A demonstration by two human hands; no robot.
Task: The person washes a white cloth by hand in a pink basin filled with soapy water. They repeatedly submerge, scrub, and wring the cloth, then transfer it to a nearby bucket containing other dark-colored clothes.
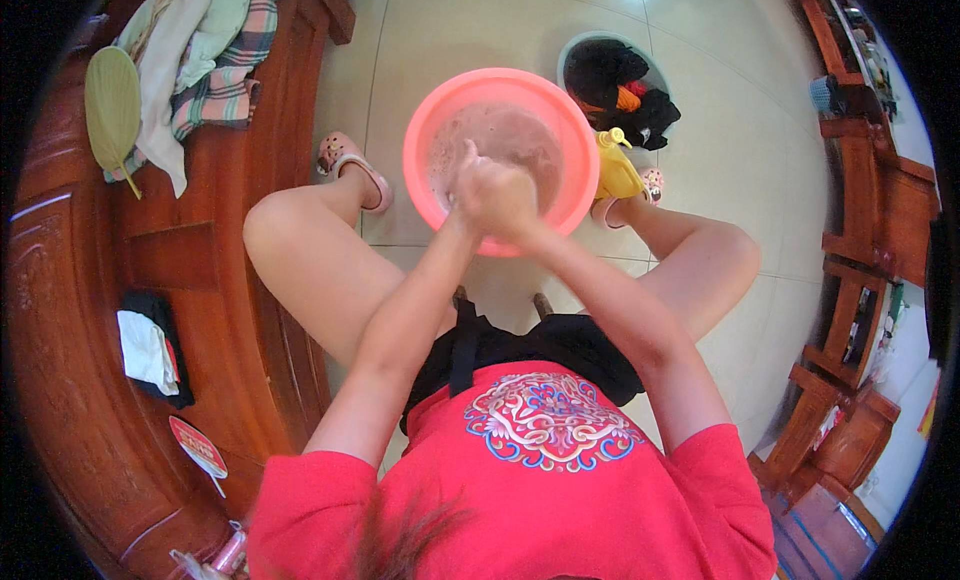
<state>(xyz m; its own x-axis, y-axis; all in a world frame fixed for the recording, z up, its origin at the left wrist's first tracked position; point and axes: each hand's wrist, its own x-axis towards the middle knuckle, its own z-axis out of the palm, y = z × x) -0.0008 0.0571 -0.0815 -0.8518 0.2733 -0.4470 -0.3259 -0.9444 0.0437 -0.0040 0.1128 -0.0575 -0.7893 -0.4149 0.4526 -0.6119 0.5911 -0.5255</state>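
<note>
A round pink plastic basin (501, 77) stands on the floor between my knees. Cloudy, foamy water (517, 126) fills its lower part. Both my hands are pressed together over the near side of the basin, just above the water. My right hand (508, 196) lies across my left hand (466, 190) and covers much of it. One digit sticks up towards the basin's far side. Whether anything is clasped between the palms is hidden.
A grey-blue tub (568, 51) of dark clothes (611, 69) stands beyond the basin, to the right. Near it is a yellow jug (619, 167) with a handle. At left, a wooden bench (172, 257) bears folded cloths (217, 92) and a leaf-shaped fan (112, 103). Wooden furniture (855, 205) lines the right.
</note>
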